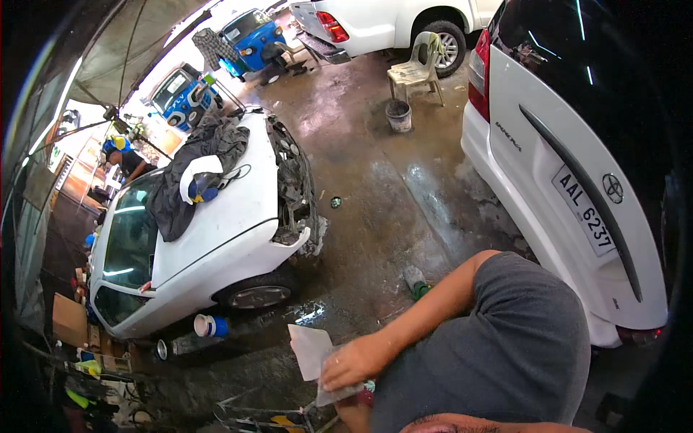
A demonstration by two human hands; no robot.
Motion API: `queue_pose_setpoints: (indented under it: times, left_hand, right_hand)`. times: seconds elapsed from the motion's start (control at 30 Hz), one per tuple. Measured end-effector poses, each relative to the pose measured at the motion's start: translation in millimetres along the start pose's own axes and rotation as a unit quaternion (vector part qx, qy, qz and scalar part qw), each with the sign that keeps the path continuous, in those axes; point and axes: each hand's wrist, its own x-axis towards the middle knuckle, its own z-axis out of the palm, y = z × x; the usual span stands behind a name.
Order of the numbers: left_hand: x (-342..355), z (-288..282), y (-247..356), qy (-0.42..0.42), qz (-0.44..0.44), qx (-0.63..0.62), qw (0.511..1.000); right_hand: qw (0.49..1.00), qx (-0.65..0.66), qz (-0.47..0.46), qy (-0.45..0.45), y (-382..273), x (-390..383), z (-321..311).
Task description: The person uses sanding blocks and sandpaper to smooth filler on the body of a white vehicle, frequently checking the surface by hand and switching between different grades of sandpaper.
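Observation:
My right hand (349, 363) comes in from the right on a bent bare arm with a dark grey sleeve. Its fingers are closed on a pale, thin sheet (309, 348), one part sticking up to the left and another hanging below the hand. Whether this is one folded sheet or two pieces, I cannot make out. Below it, some bare skin (354, 416) shows near the lower edge, possibly my left hand or forearm; no fingers can be seen there. A metal frame (278, 413) stands close by at the lower left.
A white car (216, 231) with its front end stripped stands left, a dark cloth (177, 206) on its bonnet. A blue-and-white bucket (209, 326) sits beside it. At right is a white van (577, 216). Farther off are a plastic chair (417, 72), a bucket (398, 117) and a person (130, 163).

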Motion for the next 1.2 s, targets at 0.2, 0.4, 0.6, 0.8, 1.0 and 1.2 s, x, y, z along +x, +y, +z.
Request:
queue_pose_setpoints:
  times: [0.2,0.4,0.6,0.8,1.0,1.2]
  left_hand:
    - [-2.8,-3.7,-2.6,0.02,-0.003,-0.034,0.999]
    - [-2.3,2.9,2.6,-0.028,0.056,-0.004,0.998]
    - [-4.4,11.6,7.3,0.036,-0.011,-0.174,0.984]
    - [-6.1,5.2,-6.7,-0.01,0.003,-0.015,1.0]
    - [-10.8,5.9,-4.7,-0.023,0.014,-0.051,0.998]
    - [-12.5,10.4,1.9,-0.047,-0.019,-0.051,0.997]
  right_hand:
    - [0.996,0.016,0.084,0.033,-4.2,5.9,-5.2]
    - [0.967,-0.005,0.203,0.155,-4.7,6.4,-2.1]
    - [0.993,-0.006,0.078,0.091,-7.2,2.1,-7.3]
    - [0.994,-0.074,0.02,0.073,-11.3,-1.2,-7.7]
    - [0.975,-0.043,0.18,0.126,-11.8,3.3,-15.9]
    - [0.943,-0.021,0.294,0.155,-4.8,-4.9,-9.1]
